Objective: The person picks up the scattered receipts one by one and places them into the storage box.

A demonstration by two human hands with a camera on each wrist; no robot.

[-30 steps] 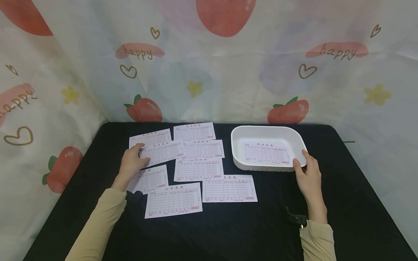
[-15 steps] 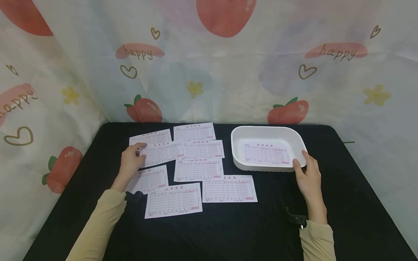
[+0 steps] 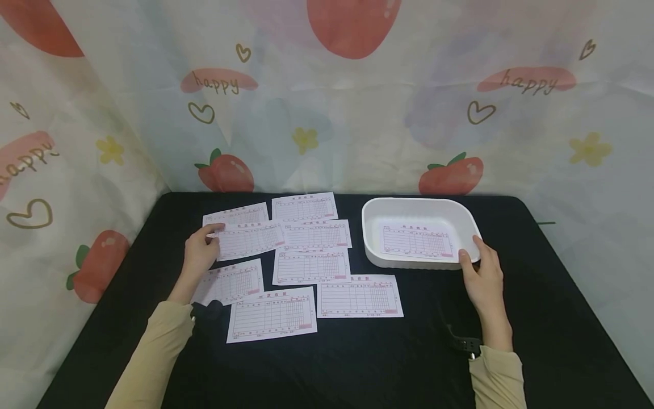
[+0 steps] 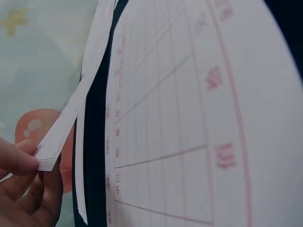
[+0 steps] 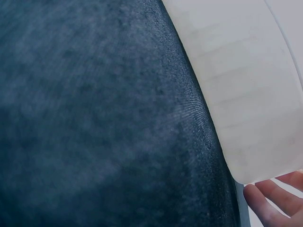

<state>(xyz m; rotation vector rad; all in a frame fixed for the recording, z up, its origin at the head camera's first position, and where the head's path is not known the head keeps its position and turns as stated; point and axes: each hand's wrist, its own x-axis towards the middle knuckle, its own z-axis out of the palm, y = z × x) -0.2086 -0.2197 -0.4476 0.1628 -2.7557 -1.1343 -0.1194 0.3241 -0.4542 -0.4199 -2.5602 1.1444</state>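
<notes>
Pinching the printed slip [image 3: 250,241] by its left end, my left hand [image 3: 198,253] clamps thumb and fingers there, above overlapping slips [image 3: 311,267]. Probably light, limp, easily creased; edge hold suits. My right hand [image 3: 486,284] holds the white tray's [image 3: 414,208] near right corner, on the black bench [image 3: 357,363].

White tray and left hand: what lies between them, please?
In the head view: printed slips, then a bare strip of black tablecloth beside the tray.
</notes>
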